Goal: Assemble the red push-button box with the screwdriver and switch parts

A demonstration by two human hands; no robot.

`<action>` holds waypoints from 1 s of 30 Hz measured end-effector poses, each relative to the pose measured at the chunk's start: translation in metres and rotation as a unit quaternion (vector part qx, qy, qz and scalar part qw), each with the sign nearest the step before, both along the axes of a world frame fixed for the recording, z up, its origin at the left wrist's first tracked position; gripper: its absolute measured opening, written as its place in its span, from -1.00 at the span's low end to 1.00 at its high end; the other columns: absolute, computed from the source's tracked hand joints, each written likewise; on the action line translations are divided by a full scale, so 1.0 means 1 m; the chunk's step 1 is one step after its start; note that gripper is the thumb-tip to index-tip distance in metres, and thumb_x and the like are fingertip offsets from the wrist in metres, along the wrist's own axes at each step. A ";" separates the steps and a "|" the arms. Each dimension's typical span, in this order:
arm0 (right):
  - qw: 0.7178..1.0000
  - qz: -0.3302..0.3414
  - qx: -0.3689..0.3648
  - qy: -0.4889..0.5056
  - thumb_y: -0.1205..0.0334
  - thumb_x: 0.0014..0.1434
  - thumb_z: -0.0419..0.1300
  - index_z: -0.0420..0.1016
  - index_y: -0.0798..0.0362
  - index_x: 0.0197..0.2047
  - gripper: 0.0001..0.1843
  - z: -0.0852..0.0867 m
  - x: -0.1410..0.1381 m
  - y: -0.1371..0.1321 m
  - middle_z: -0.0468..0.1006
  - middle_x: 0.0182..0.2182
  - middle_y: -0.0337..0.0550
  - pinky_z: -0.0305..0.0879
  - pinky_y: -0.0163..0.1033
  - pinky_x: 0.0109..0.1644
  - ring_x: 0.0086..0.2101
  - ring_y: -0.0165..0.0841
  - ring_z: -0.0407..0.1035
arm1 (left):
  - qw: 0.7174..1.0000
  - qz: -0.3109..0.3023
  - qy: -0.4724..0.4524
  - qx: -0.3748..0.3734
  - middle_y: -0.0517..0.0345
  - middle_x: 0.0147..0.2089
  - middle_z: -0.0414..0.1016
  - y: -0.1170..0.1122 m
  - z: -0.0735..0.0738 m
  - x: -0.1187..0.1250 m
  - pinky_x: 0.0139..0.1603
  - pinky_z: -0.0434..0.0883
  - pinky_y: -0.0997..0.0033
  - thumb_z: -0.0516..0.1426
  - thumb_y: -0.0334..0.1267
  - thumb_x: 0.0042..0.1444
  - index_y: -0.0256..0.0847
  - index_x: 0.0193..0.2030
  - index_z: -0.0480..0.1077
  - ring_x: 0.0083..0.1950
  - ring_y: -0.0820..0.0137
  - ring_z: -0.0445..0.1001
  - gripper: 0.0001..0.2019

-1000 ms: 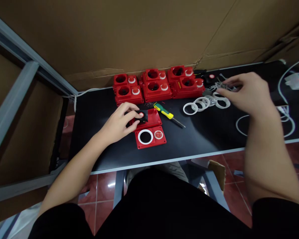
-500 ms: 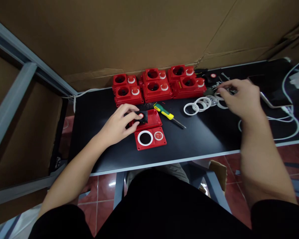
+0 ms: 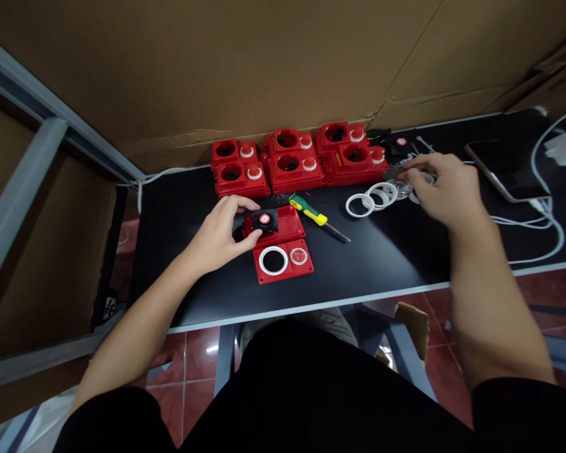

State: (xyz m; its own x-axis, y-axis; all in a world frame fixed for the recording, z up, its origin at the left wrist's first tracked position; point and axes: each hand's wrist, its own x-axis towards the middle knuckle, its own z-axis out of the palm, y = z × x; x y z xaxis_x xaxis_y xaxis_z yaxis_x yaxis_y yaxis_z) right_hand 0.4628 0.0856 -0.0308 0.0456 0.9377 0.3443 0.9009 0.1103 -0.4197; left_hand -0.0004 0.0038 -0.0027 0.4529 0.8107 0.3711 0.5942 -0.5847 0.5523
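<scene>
Head view: at centre frame the left hand [image 3: 219, 236] has its grip closed around the left end of a red housing [image 3: 276, 225] lying flat on the black worktop [image 3: 396, 251], long axis running left-right, black switch block [image 3: 265, 221] facing up. At upper right, the right hand [image 3: 446, 189] rests curled over the white rings [image 3: 375, 198]; whether its grip holds anything cannot be told.

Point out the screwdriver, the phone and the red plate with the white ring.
screwdriver [image 3: 310, 212]: head view, on its yellow-green handle.
phone [image 3: 504, 167]: head view, middle of its dark screen.
red plate [image 3: 285, 269]: head view, on the red strip between its two openings.
</scene>
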 end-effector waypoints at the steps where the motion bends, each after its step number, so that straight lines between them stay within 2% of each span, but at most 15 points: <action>1: 1.000 -0.001 0.000 0.000 0.22 0.24 0.19 0.68 -0.06 -0.11 -0.76 0.000 0.000 0.000 0.82 -0.13 0.00 0.48 0.13 0.26 0.05 -0.03 0.62 | 1.000 0.003 -0.003 -0.003 -0.05 0.18 0.65 0.000 0.000 0.000 0.30 0.63 0.03 0.31 -0.20 0.35 -0.16 0.19 0.41 0.20 0.15 0.65 -0.66; 8: 0.999 -0.010 0.030 0.010 0.29 0.26 0.21 0.66 -0.05 -0.18 -0.83 0.001 -0.004 -0.002 0.81 -0.14 0.04 0.44 0.04 0.22 -0.01 -0.08 0.61 | 0.999 0.001 -0.043 0.026 0.01 0.12 0.68 0.001 -0.003 0.001 0.25 0.64 0.11 0.34 -0.27 0.32 -0.15 0.12 0.44 0.15 0.20 0.68 -0.71; 15: 0.987 0.013 0.160 0.029 0.26 0.32 0.14 0.59 -0.04 -0.23 -0.82 0.016 -0.018 -0.012 0.77 -0.31 0.11 0.45 0.08 0.17 -0.10 -0.03 0.62 | 0.996 0.013 -0.039 0.079 0.05 0.05 0.69 0.000 -0.004 0.002 0.20 0.61 0.15 0.35 -0.29 0.31 -0.15 0.08 0.46 0.10 0.22 0.67 -0.74; 19: 0.979 0.110 0.173 0.018 0.19 0.33 0.20 0.64 -0.06 -0.19 -0.83 0.026 -0.050 -0.027 0.78 -0.28 0.02 0.51 0.04 0.07 -0.15 -0.07 0.65 | 0.993 0.007 -0.055 0.106 0.07 0.04 0.68 -0.001 -0.003 0.003 0.20 0.62 0.16 0.36 -0.32 0.31 -0.15 0.07 0.45 0.09 0.24 0.66 -0.74; 23: 0.961 0.233 0.148 0.005 0.10 0.41 0.28 0.67 -0.14 -0.12 -0.88 0.035 -0.102 -0.045 0.78 -0.21 -0.15 0.57 -0.02 -0.02 -0.19 -0.16 0.65 | 0.987 -0.019 -0.096 0.129 0.01 0.11 0.61 0.001 -0.005 0.004 0.08 0.67 0.24 0.38 -0.35 0.30 -0.16 0.11 0.44 0.07 0.28 0.64 -0.68; 27: 0.911 0.386 0.146 0.013 0.21 0.50 0.27 0.60 -0.10 -0.08 -0.93 0.045 -0.151 -0.054 0.71 -0.27 -0.18 0.55 -0.07 -0.10 -0.26 -0.22 0.62 | 0.981 -0.051 -0.146 0.114 -0.03 0.16 0.52 0.002 -0.009 0.007 -0.06 0.69 0.34 0.39 -0.39 0.27 -0.15 0.14 0.45 0.02 0.34 0.60 -0.65; 30: 0.890 0.425 0.164 -0.005 0.27 0.51 0.26 0.58 -0.05 -0.02 -0.94 0.047 -0.175 -0.054 0.67 -0.21 -0.13 0.53 -0.09 -0.13 -0.26 -0.22 0.60 | 0.977 -0.070 -0.181 0.084 -0.03 0.15 0.48 0.001 -0.012 0.010 -0.08 0.69 0.34 0.40 -0.38 0.27 -0.14 0.12 0.45 -0.02 0.35 0.59 -0.65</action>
